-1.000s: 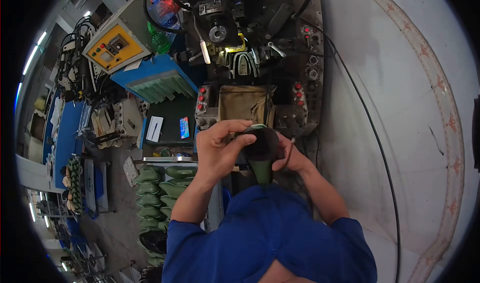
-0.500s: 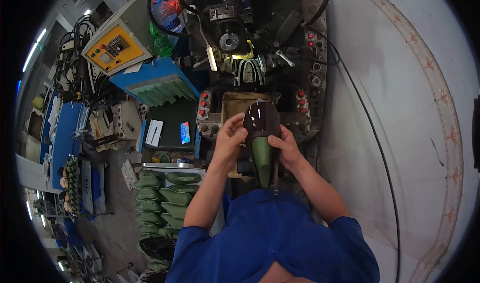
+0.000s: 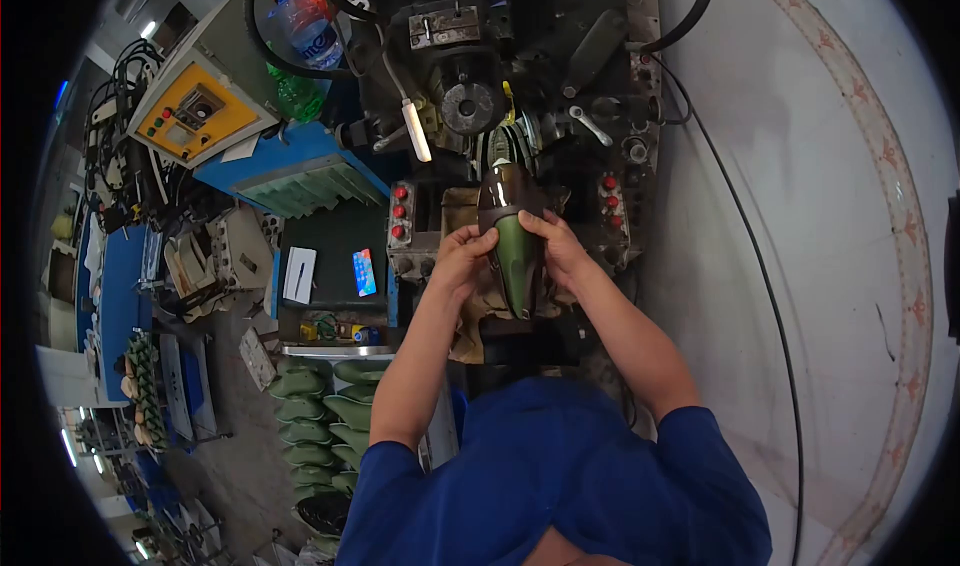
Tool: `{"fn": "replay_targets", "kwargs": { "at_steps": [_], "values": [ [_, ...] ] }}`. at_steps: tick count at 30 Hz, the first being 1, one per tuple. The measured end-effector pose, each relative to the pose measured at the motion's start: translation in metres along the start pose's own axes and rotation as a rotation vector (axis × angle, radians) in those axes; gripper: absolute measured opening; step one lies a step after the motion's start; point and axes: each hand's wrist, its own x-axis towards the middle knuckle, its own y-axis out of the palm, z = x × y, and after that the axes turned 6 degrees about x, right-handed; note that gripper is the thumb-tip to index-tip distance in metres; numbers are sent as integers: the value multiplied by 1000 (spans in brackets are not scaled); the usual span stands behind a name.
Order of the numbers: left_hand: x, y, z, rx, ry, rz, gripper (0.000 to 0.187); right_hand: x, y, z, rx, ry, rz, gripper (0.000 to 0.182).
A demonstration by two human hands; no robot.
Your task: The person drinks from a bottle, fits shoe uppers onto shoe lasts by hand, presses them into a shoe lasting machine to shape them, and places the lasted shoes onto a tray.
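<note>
A glossy dark brown shoe upper [image 3: 509,191] on a green shoe last is held between both hands, its toe pointing at the machine. My left hand [image 3: 464,260] grips its left side, thumb on the edge near the green part. On the other side my right hand [image 3: 556,246] is closed on it, thumb lying over the top near the green. The toe tip overlaps the clamp [image 3: 500,146] of the dark machine [image 3: 450,76] in this view. Beneath the shoe hangs a brown cloth [image 3: 466,341].
Red buttons [image 3: 400,212] line panels on both sides of the machine. To the left, a blue cabinet [image 3: 300,171] carries a control box [image 3: 200,106]; a phone [image 3: 363,272] and a white box [image 3: 299,274] lie below. Green lasts [image 3: 305,408] stand in rows on a rack.
Both hands have carried the shoe upper forward, away from my body, so its toe now reaches the machine's clamp. My view has shifted slightly.
</note>
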Motion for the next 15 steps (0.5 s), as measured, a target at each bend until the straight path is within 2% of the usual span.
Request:
{"fn": "replay_targets", "kwargs": {
  "at_steps": [5,11,15],
  "values": [
    [45,-15,-24,67,-5,23,22,42,15,16,13,-23,13,57],
    [80,-16,-44,94,4,64,20,71,15,26,29,-17,57,57],
    [96,-29,-46,116,14,100,17,74,23,28,63,-42,15,55]
  ]
}}
